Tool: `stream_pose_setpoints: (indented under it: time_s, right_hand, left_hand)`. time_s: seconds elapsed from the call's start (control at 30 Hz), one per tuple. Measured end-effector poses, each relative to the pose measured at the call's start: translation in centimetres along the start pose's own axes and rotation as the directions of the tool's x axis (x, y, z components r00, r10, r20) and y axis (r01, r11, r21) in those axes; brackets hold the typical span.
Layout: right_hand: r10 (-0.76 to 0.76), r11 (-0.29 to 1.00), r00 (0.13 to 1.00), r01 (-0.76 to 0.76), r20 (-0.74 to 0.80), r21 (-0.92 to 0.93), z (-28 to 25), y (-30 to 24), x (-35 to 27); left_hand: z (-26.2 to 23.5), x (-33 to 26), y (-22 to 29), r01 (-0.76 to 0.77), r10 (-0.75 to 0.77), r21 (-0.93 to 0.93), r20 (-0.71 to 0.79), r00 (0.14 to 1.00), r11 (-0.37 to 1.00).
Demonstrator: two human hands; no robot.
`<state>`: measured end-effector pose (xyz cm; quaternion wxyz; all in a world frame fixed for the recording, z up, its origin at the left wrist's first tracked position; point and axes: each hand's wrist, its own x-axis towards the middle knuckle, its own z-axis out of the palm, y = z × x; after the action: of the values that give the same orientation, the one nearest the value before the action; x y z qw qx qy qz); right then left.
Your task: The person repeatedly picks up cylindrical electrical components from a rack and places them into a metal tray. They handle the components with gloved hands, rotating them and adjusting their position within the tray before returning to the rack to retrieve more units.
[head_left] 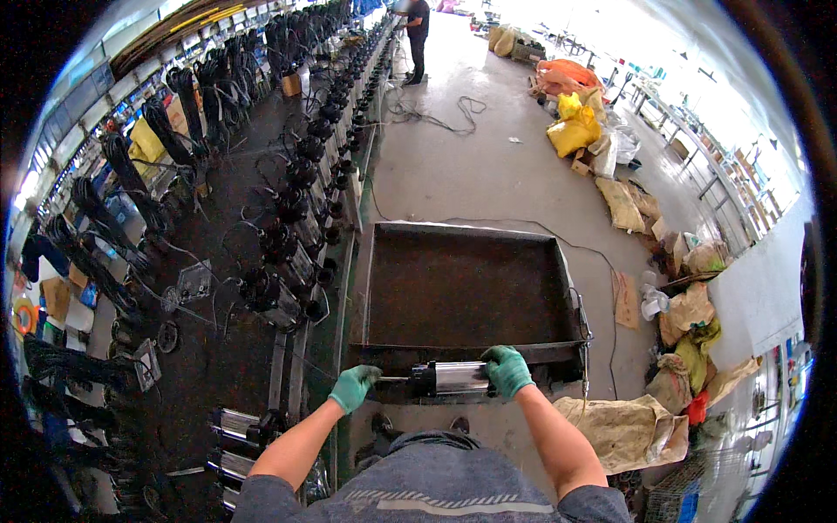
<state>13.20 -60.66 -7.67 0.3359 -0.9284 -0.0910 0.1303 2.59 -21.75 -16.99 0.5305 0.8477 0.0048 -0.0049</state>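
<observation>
In the head view, a motor (460,378) with a bright silver barrel and black end lies crosswise in front of me, at the near edge of a dark rectangular trough (464,350). Its thin metal shaft points left. My left hand (354,389), in a green glove, has its fingers closed round the shaft's end. The green-gloved right hand (508,372) grips the motor's other end, covering it. Whether the motor rests on the ledge or is held just above it, I cannot tell.
Similar motors (235,424) lie at my lower left. A long row of motors (301,174) with coiled black cables (113,227) runs along the left. Sacks (623,433) line the right side. A cable (602,253) crosses the floor, and a person (418,39) stands far off.
</observation>
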Motion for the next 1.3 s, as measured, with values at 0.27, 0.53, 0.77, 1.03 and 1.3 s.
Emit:
stream_pose_setpoints:
  time_s: [0.27,0.53,0.77,1.03,1.3]
  right_hand:
    - [0.094,0.973,0.995,-0.101,0.046,0.209,-0.2,-1.4,-0.3]
    - [-0.070,0.987,0.997,0.073,-0.030,0.142,0.8,1.8,0.1]
    - [-0.021,0.979,1.000,0.023,-0.013,0.204,0.6,1.3,0.0]
    - [0.003,0.968,1.000,0.003,-0.022,0.253,2.3,6.0,0.7]
    - [-0.121,0.990,0.992,0.123,-0.039,0.071,1.0,3.3,0.0]
  left_hand:
    - [-0.5,-1.3,0.7,0.534,-0.454,-0.602,0.298,0.840,0.594]
    - [-1.0,0.0,-1.1,0.661,-0.673,-0.313,0.086,0.735,0.682]
    - [-2.9,1.3,-2.7,0.599,-0.621,-0.170,-0.285,0.730,0.782]
    - [-5.0,-1.6,1.1,0.682,-0.772,-0.364,-0.337,0.538,0.634]
    - [-4.1,-3.9,5.6,0.191,-0.434,-0.774,-0.118,0.893,0.604]
